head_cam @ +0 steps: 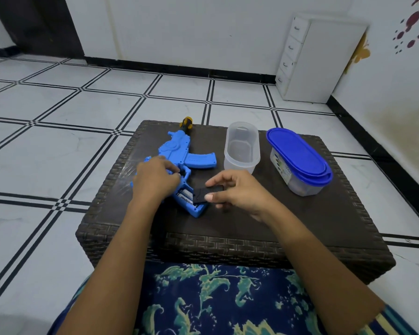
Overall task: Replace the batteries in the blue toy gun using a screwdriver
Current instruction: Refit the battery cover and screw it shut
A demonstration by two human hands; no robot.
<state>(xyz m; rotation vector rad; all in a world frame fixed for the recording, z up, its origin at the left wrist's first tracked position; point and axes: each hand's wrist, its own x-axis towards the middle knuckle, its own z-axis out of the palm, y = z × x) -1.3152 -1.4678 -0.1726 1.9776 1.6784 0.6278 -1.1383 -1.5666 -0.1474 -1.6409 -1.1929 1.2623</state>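
A: Head view. What lies on the dark woven table [324, 228]?

B: The blue toy gun [177, 151] lies flat on the left half, muzzle toward 12 o'clock, magazine pointing to 3 o'clock. Its grip compartment at the near end is uncovered, and two batteries [185, 196] sit inside it, one showing a printed label.

A: And the hands?

B: The left hand [155, 178] rests palm-down on the rear body of the gun, fingers curled over it near the trigger. The right hand [235, 191] pinches the black battery cover [207, 193] between thumb and fingers, holding it just beside the open compartment, at its 3 o'clock edge. Whether cover and gun touch cannot be told.

A: The tool?

B: A screwdriver [186, 123], with its yellow-and-black handle in view, lies at the table's far edge, at 12 o'clock from the gun's muzzle; its shaft is hidden behind the gun.

A: Other items?

B: At 3 o'clock from the magazine stands a clear open container [242, 148]. Farther toward 3 o'clock stands a second container closed by a blue lid [298, 155], with another blue lid stacked under it. A floral cloth [228, 298] covers the person's lap at 6 o'clock. A white drawer unit [312, 61] stands on the tiled floor [58, 122] at 1 o'clock.
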